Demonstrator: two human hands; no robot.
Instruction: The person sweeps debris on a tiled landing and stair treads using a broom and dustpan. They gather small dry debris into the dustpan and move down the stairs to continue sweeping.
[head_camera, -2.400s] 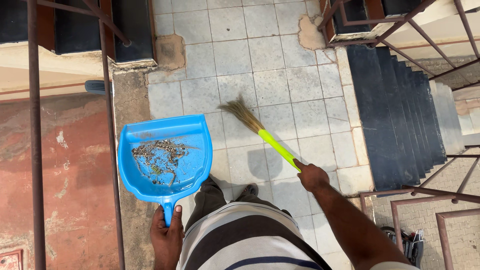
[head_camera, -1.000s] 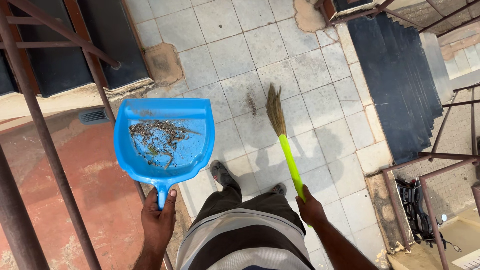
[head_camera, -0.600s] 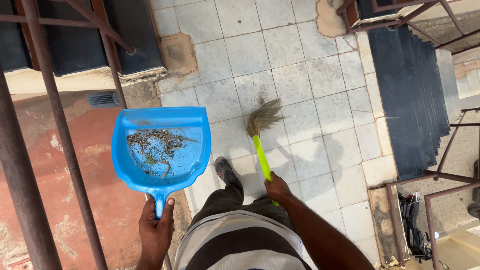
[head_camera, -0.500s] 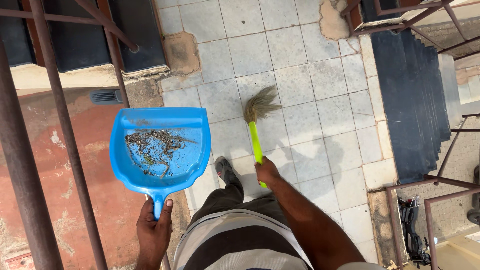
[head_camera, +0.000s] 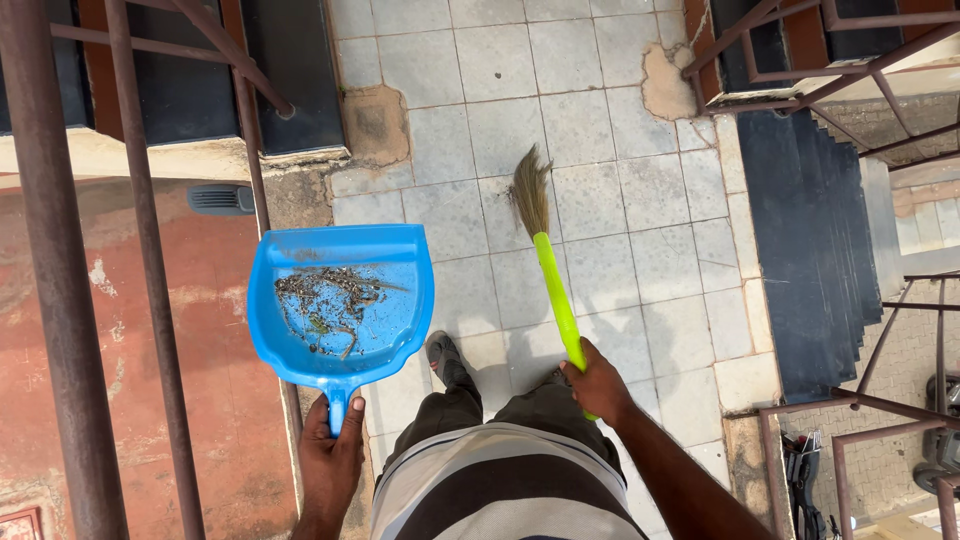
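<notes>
Broom (head_camera: 545, 260): straw bristles, green plastic handle; blue plastic dustpan (head_camera: 340, 305) holds twigs.

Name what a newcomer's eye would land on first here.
The bright blue dustpan, held level by the left hand at lower left, carries a scatter of dry twigs and dirt. Beside it, the right hand grips a broom by its lime-green handle, bristles on the grey tiled floor.
</notes>
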